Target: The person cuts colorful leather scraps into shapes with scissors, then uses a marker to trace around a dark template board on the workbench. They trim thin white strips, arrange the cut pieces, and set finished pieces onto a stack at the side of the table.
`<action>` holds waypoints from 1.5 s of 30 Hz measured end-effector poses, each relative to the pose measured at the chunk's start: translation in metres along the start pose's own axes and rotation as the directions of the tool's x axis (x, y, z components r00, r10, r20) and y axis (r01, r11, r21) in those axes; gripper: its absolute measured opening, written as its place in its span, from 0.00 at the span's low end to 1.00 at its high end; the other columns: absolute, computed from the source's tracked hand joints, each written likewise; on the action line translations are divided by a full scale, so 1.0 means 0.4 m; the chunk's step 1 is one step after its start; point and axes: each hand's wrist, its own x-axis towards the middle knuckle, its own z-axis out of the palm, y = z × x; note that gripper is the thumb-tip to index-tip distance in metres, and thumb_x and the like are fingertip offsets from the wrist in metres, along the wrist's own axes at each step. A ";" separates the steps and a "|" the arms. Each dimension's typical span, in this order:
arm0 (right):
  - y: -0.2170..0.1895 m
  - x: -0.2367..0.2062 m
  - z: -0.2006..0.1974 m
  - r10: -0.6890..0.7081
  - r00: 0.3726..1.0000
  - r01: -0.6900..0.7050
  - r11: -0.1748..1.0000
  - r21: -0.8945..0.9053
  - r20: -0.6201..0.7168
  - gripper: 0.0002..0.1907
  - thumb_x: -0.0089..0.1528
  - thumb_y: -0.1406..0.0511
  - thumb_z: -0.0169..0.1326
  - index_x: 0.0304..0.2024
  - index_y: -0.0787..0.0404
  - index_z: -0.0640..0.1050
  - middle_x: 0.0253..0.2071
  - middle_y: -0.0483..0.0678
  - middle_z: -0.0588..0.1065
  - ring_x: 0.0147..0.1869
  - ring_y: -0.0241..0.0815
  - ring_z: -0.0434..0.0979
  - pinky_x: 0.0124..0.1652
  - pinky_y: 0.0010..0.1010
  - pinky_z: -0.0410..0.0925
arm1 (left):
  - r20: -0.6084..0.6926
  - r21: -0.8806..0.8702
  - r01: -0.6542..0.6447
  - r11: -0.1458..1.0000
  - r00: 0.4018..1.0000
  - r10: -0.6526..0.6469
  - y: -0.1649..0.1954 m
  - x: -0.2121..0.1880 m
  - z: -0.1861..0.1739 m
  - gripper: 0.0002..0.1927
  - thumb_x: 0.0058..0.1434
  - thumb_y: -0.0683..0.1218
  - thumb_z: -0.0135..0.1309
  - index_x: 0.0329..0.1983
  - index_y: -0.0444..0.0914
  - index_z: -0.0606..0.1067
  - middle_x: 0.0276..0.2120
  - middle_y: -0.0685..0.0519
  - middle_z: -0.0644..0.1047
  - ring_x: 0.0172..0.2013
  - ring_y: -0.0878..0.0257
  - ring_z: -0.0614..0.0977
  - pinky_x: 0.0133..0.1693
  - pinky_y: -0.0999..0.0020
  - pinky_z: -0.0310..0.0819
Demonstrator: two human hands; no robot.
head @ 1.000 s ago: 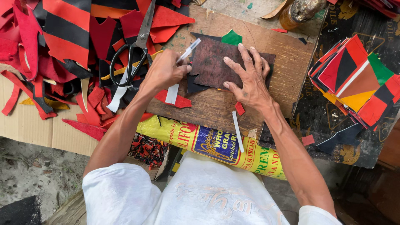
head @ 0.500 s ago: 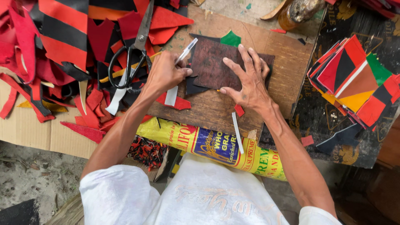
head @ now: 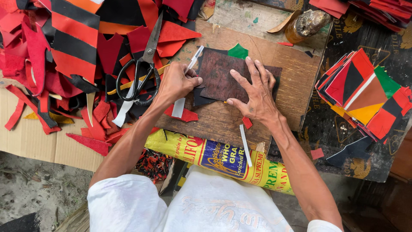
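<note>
Leather marking: our left hand point(head: 174, 81) gripped a pen point(head: 192, 60) along the brown template point(head: 223, 75).
Our right hand point(head: 255, 92) pressed it open-palmed; tracing onward needed steady hold.

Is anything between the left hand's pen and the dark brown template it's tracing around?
Nothing visible. The left hand holds the pen right at the dark brown template's left edge, and the right hand presses flat on the template.
</note>
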 end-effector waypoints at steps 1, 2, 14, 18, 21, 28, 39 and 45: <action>0.000 -0.001 0.000 0.001 1.000 -0.001 1.000 -0.002 0.000 0.43 0.57 0.42 0.63 0.71 0.45 0.69 0.79 0.60 0.49 0.80 0.66 0.45 0.71 0.59 0.42 | 0.030 -0.021 0.037 0.999 0.999 -0.037 0.003 -0.003 -0.009 0.13 0.51 0.46 0.67 0.32 0.31 0.82 0.22 0.48 0.81 0.23 0.64 0.82 0.29 0.66 0.76; 0.000 -0.001 -0.001 -0.001 1.000 0.001 1.000 -0.003 0.001 0.43 0.57 0.42 0.63 0.72 0.45 0.69 0.79 0.60 0.49 0.80 0.66 0.46 0.71 0.59 0.42 | 0.059 -0.041 0.075 0.996 0.996 -0.072 0.005 -0.006 -0.018 0.12 0.51 0.45 0.66 0.33 0.31 0.82 0.23 0.48 0.81 0.23 0.63 0.81 0.28 0.66 0.76; 0.007 0.000 0.007 -0.030 0.999 0.030 0.999 -0.019 -0.012 0.43 0.58 0.43 0.63 0.72 0.46 0.69 0.79 0.60 0.49 0.81 0.64 0.46 0.72 0.58 0.42 | 0.107 0.023 0.012 1.000 0.994 -0.014 0.018 -0.013 -0.038 0.14 0.48 0.41 0.70 0.35 0.30 0.82 0.24 0.46 0.81 0.25 0.63 0.82 0.28 0.65 0.74; 0.004 0.007 0.008 -0.029 1.000 0.029 1.000 -0.012 -0.009 0.43 0.58 0.43 0.64 0.72 0.47 0.69 0.79 0.60 0.49 0.81 0.64 0.46 0.72 0.57 0.42 | 0.107 0.020 0.035 0.999 0.994 -0.037 0.020 -0.012 -0.039 0.13 0.49 0.42 0.70 0.36 0.31 0.82 0.23 0.47 0.81 0.23 0.64 0.81 0.27 0.65 0.74; 0.000 0.009 0.004 -0.019 1.000 0.019 1.000 0.010 -0.009 0.42 0.57 0.44 0.65 0.71 0.47 0.70 0.78 0.60 0.50 0.81 0.63 0.46 0.72 0.56 0.42 | 0.107 0.030 0.037 0.999 0.993 -0.040 0.022 -0.013 -0.038 0.13 0.49 0.42 0.70 0.36 0.31 0.82 0.22 0.48 0.81 0.22 0.64 0.80 0.26 0.64 0.73; -0.006 0.000 -0.006 -0.006 1.000 0.006 1.000 0.021 -0.012 0.42 0.57 0.44 0.65 0.70 0.46 0.70 0.78 0.57 0.51 0.80 0.62 0.47 0.72 0.57 0.42 | 0.081 0.023 -0.020 1.000 0.997 0.018 0.013 -0.017 -0.028 0.11 0.48 0.41 0.70 0.30 0.30 0.81 0.20 0.47 0.79 0.22 0.64 0.80 0.26 0.65 0.72; 0.011 0.005 0.007 -0.033 0.999 0.033 0.999 -0.009 -0.025 0.39 0.59 0.44 0.63 0.70 0.45 0.71 0.78 0.58 0.52 0.80 0.62 0.48 0.72 0.57 0.43 | 0.027 0.156 -0.091 0.984 0.996 0.088 0.020 -0.020 -0.038 0.09 0.56 0.42 0.62 0.33 0.30 0.81 0.19 0.46 0.77 0.21 0.61 0.80 0.26 0.62 0.72; -0.006 0.002 0.017 -0.028 0.997 0.022 0.996 -0.083 -0.077 0.32 0.66 0.51 0.60 0.71 0.47 0.71 0.79 0.57 0.53 0.81 0.61 0.50 0.72 0.57 0.47 | 0.050 0.058 -0.030 0.998 0.998 0.027 0.031 0.006 -0.040 0.11 0.65 0.43 0.51 0.42 0.33 0.81 0.22 0.47 0.78 0.23 0.61 0.80 0.27 0.60 0.72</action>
